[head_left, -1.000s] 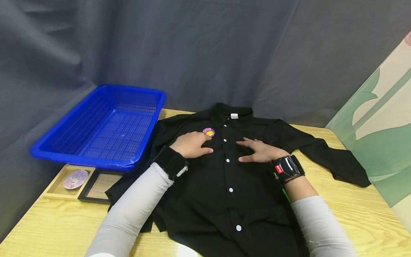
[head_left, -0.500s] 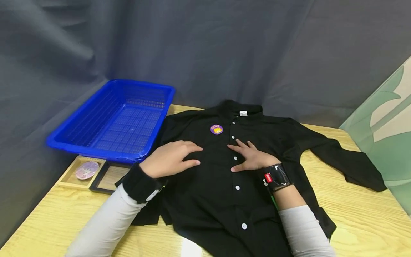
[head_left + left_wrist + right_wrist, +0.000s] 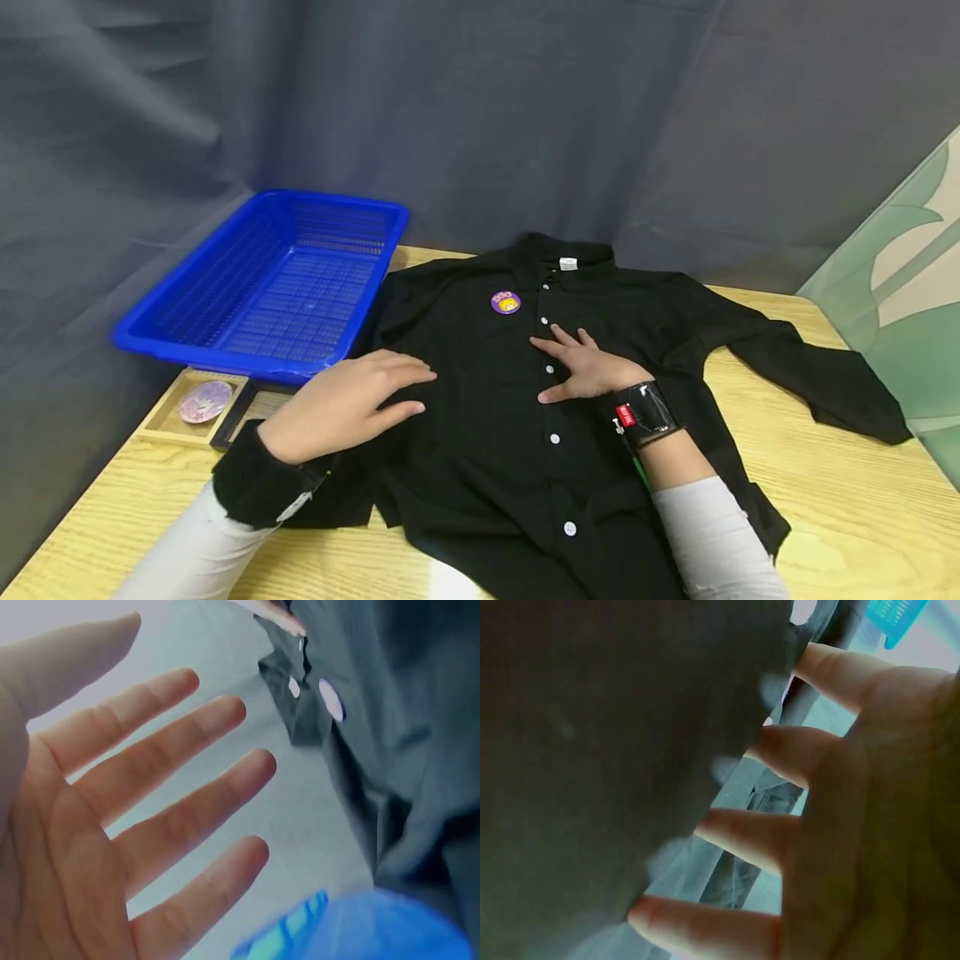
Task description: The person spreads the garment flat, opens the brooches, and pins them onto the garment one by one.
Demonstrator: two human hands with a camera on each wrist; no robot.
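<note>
both hands (image 3: 352, 400) (image 3: 588, 371) flat on shirt (image 3: 487, 450)

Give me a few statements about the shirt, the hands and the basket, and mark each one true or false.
1. The black shirt lies spread out, front up, on the wooden table. True.
2. The right hand holds the round badge. False: it rests flat on the shirt below the badge, by the row of buttons.
3. The left hand has its fingers spread, with nothing held. True.
4. The blue basket is full of clothes. False: no clothes show in it.
5. The badge sits on the shirt's chest near the collar. True.
</note>
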